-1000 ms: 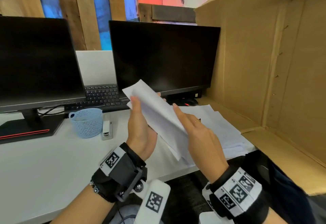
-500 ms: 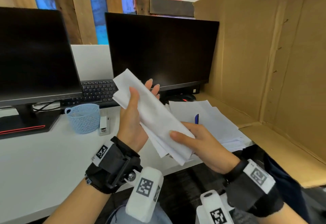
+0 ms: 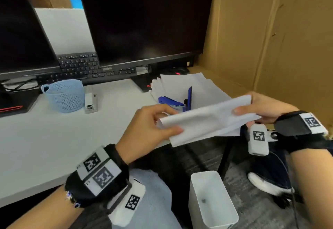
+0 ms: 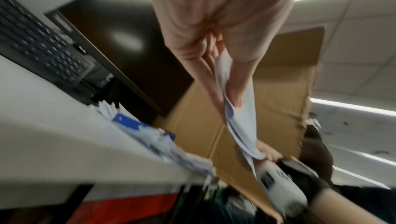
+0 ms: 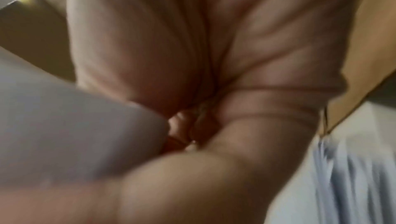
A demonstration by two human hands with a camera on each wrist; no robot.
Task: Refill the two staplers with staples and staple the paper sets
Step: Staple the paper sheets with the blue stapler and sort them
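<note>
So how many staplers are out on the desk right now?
2. A white stapler stands on the desk right beside the blue mesh basket. A blue stapler, flipped open, lies on the paper stack behind the held sheets. Others could be hidden.

A folded set of white paper [image 3: 207, 120] is held level above the desk edge, pinched at both ends. A blue stapler [image 3: 177, 101] lies swung open on a fanned stack of white sheets [image 3: 182, 84] at the right of the desk, its arm raised upright. A white stapler [image 3: 90, 100] is stood closed just beside a blue basket.
</note>
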